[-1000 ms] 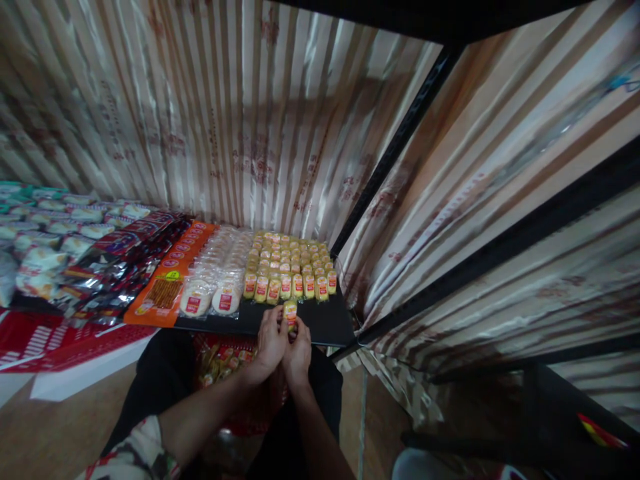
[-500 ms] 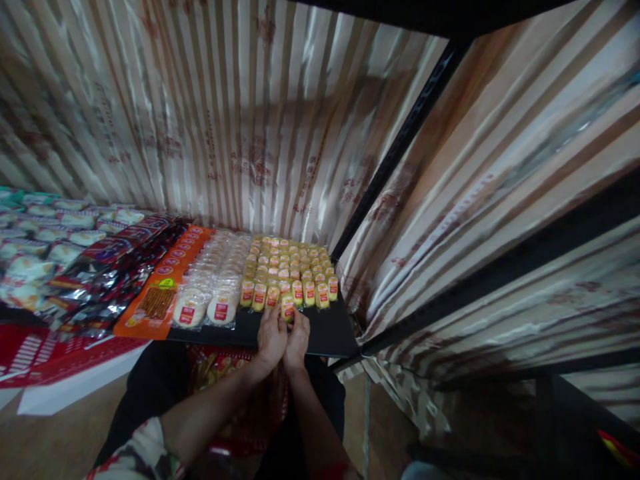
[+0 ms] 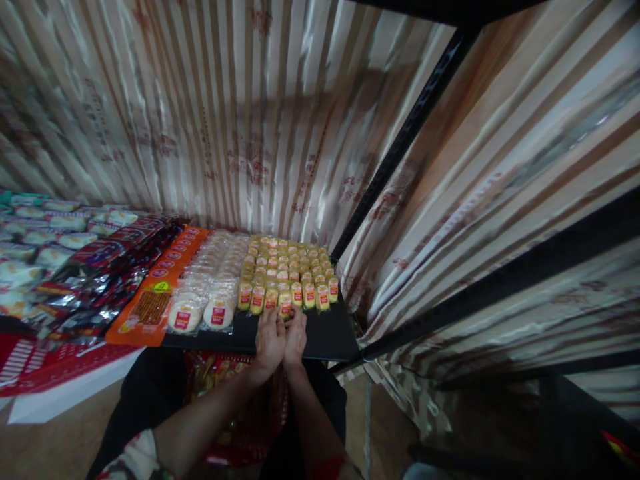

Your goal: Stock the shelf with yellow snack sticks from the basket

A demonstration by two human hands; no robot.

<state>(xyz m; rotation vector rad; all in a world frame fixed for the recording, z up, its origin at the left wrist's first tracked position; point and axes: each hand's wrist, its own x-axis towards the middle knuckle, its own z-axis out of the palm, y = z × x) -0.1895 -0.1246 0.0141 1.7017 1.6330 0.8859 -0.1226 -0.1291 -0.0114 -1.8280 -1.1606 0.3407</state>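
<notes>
My left hand (image 3: 269,341) and my right hand (image 3: 296,339) are pressed side by side at the front edge of a black shelf (image 3: 327,335). Their fingertips pinch a small yellow snack packet (image 3: 285,305) with a red label, held upright against the front row of several rows of the same yellow packets (image 3: 287,270). Both hands are closed on that packet. To the left of these rows lie round white cakes in clear wrappers (image 3: 210,293).
Further left on the shelf lie an orange snack pack (image 3: 150,303), dark red foil bags (image 3: 100,267) and pale bags (image 3: 30,247). Striped shiny sheeting (image 3: 240,113) covers the back and right side. A red basket of packets (image 3: 220,380) rests below my arms. A black upright post (image 3: 400,140) stands right.
Both hands have carried the yellow packet forward from the shelf's front edge up to the front row of yellow packets. The camera has tilted slightly.
</notes>
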